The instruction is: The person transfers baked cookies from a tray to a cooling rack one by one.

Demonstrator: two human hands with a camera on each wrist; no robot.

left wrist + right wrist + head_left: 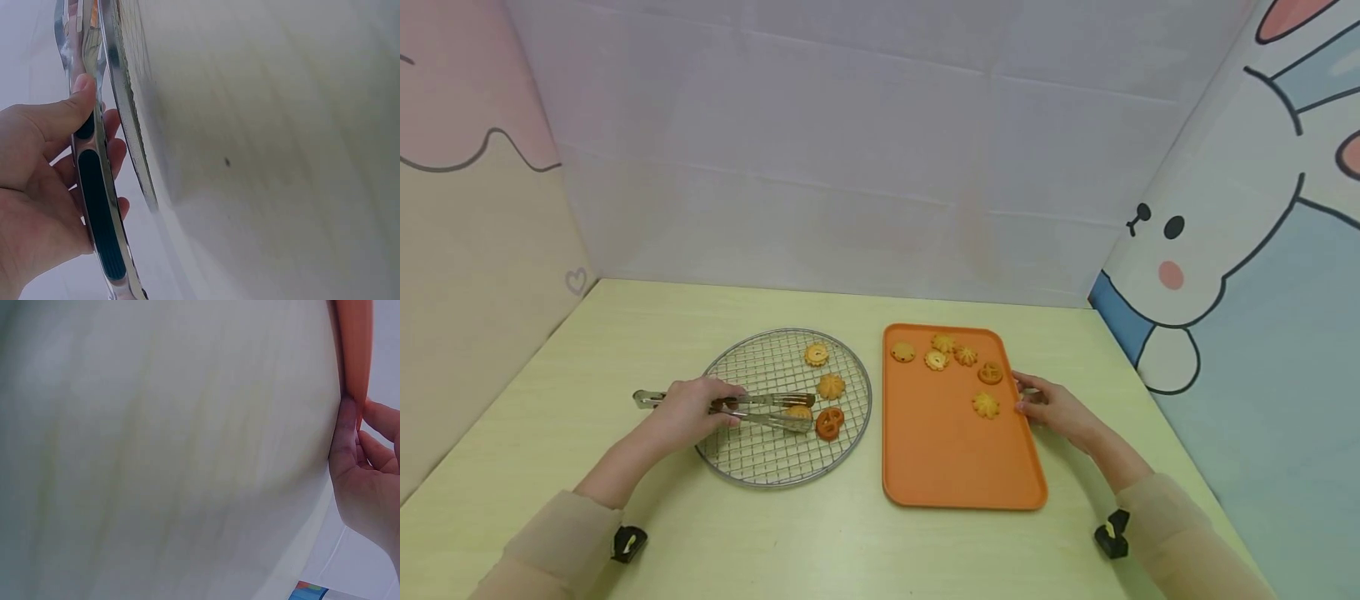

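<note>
Bright, even light, soft shadows; both wrist views are blurred close-ups.

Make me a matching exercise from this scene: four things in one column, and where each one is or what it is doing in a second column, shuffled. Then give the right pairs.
Things
1. left hand
2. right hand
3. wire rack
4. red pretzel-shaped cookie

Places or states
A. touches the right edge of the orange tray
B. lies on the table left of the tray
C. holds the metal tongs
D. sits on the rack by the tongs' tips

Pairs: 1-C, 2-A, 3-B, 4-D
</note>
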